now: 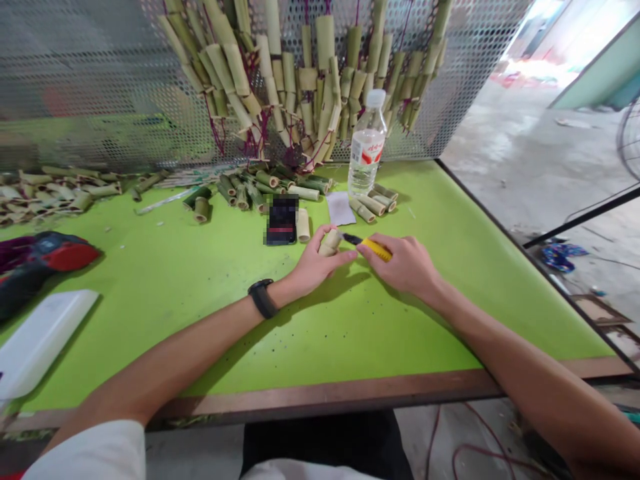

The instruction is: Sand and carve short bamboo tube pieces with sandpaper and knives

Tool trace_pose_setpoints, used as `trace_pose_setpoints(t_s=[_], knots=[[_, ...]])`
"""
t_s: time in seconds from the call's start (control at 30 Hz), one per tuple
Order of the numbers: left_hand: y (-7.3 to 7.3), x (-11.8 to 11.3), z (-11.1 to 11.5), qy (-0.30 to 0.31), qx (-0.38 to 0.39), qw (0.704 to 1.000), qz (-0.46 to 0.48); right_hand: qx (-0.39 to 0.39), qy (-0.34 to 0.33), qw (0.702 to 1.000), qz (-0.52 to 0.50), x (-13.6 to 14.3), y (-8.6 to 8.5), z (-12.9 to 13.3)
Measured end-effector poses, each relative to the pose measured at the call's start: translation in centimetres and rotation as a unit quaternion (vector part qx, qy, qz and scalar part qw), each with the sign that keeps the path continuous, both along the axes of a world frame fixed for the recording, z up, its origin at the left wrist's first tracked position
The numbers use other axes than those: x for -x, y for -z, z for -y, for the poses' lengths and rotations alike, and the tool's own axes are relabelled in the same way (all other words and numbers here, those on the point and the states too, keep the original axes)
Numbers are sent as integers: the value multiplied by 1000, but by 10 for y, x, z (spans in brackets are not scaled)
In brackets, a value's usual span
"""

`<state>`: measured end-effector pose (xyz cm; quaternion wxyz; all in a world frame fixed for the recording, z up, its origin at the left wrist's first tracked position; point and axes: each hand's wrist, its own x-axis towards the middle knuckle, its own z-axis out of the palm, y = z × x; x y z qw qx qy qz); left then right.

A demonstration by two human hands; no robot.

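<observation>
My left hand [316, 263], with a black watch on its wrist, is closed round a short, pale bamboo piece [329, 244] above the green table. In my right hand [401, 260] is a yellow utility knife [376, 249]. Its dark front end points left, and the tip is at or very near the bamboo's upper end; whether it touches I cannot tell. Just beyond my left hand stands another pale bamboo piece [303, 225], beside a black phone [282, 220]. A greyish sheet of paper [341, 208] lies behind my hands.
A water bottle [367, 150] stands at the back, by several cut bamboo pieces [384, 197]. Strung bamboo hangs on the perforated metal panel [125, 80]. More pieces are heaped at the back left. A red and black power tool [55, 257] and a white box-like object [47, 340] lie left.
</observation>
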<state>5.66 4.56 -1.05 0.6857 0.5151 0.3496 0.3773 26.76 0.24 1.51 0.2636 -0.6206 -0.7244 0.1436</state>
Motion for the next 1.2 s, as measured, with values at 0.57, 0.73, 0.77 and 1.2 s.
trace_pose_setpoints(t_s=[0.57,0.73,0.77,1.2], knots=[[-2,2,1,11,20,999,42,25,-58,998,-23,1,-2,2],[-6,1,3,1,8,1000,20,43,-85,995,-20,4,-6,3],[-6,1,3,1,4,1000,15,47,-92,994,-22,4,-6,4],[-1,-1,2,-11,-28,999,-13,45,-66,997,12,8,-3,6]])
